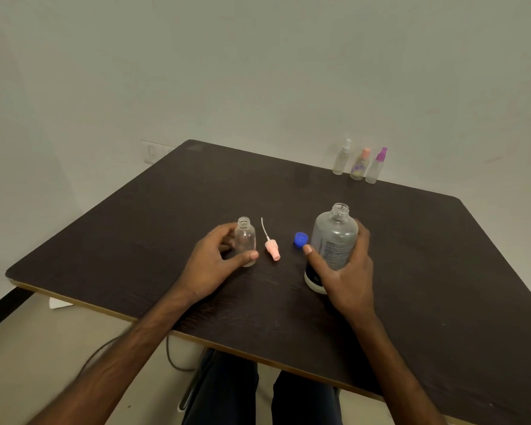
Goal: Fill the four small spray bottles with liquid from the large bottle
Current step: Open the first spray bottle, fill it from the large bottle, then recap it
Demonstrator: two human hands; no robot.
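Mid-desk, nearer the front edge of the dark desk (135,240), the person's left hand (215,259) curls thumb and fingers round a small clear bottle (245,240), which is uncapped and standing upright. I see the right hand (347,277) wrapped round the large bottle (334,240), whose neck is open and whose base is on the desk, with the thumb laid across its near side. Between the two bottles lie a pink spray top (272,248), its white tube pointing toward the far edge, and a blue cap (300,239) just beside the large bottle (how much liquid either bottle holds, I cannot tell from my screen). Along the far edge, toward the right corner, three more stand close together with tops on: a white-topped bottle (341,159), a pink-topped bottle (360,165) and a purple-topped bottle (377,167), well apart from both hands.
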